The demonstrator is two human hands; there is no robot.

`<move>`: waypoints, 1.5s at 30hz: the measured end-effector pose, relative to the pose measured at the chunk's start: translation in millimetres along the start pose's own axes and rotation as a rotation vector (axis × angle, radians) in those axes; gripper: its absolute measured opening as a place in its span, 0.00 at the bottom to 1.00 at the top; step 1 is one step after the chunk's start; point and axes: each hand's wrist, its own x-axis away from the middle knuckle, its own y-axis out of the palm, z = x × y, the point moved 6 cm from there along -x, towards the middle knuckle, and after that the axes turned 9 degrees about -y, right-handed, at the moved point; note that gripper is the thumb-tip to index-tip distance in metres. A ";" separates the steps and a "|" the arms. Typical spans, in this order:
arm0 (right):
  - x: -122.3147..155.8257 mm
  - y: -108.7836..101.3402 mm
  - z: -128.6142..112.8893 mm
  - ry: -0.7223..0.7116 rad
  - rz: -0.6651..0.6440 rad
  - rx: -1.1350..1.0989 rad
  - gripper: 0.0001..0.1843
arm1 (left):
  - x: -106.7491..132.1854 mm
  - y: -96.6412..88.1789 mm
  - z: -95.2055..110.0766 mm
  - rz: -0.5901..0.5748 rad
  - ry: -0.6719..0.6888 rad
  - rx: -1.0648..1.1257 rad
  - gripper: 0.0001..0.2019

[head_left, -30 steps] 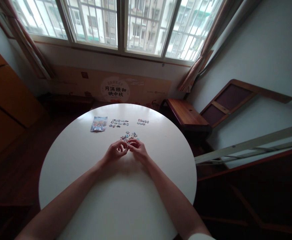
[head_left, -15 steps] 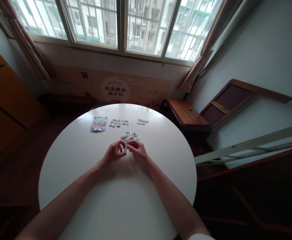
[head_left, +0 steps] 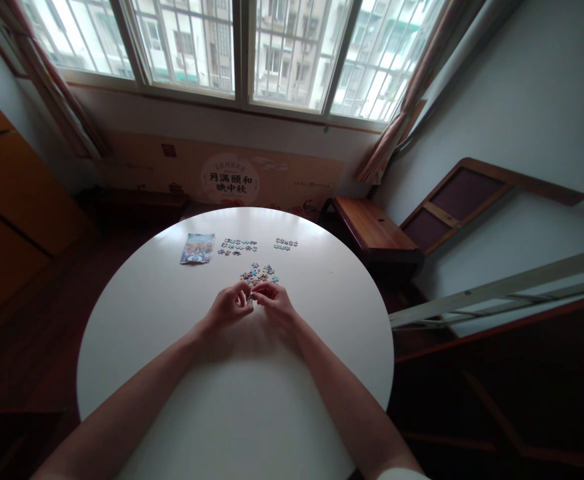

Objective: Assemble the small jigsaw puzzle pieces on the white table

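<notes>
On a round white table my two hands meet near its middle. My left hand has its fingers curled in a pinch, and my right hand pinches too, fingertips touching. Between the fingertips is a small jigsaw puzzle piece, too small to see well. Just beyond the hands lies a loose pile of puzzle pieces. Farther back are two more groups of pieces and a colourful puzzle picture card.
A large barred window with curtains fills the far wall. A wooden bench and a leaning wooden frame stand to the right of the table. A wooden cabinet stands at the left.
Both hands stay together in the same spot; the fingers shift slightly around the small piece. Nothing else has moved.
</notes>
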 end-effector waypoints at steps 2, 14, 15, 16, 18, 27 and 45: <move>0.3 0.8 -1.8 0.006 0.000 0.018 0.16 | 0.3 -0.1 -0.2 0.005 0.003 -0.007 0.06; 2.0 2.0 -3.2 -0.032 -0.078 0.172 0.16 | 1.0 -4.0 2.7 0.038 0.017 -0.006 0.06; 2.2 2.0 -2.7 -0.034 -0.081 0.176 0.16 | 1.0 -3.9 2.7 0.038 0.017 -0.002 0.06; 2.4 2.0 -2.4 -0.034 -0.084 0.180 0.16 | 0.9 -3.8 2.7 0.039 0.017 0.000 0.06; 2.7 2.2 -2.1 -0.028 -0.086 0.185 0.17 | 0.8 -3.6 2.9 0.033 0.019 0.002 0.06; 3.0 4.6 -7.5 -0.023 -0.104 0.189 0.19 | 1.3 -5.7 6.3 0.018 0.017 -0.002 0.04; 6.8 9.5 -7.4 -0.038 -0.199 0.230 0.21 | 2.5 -2.6 7.5 -0.060 0.036 0.036 0.04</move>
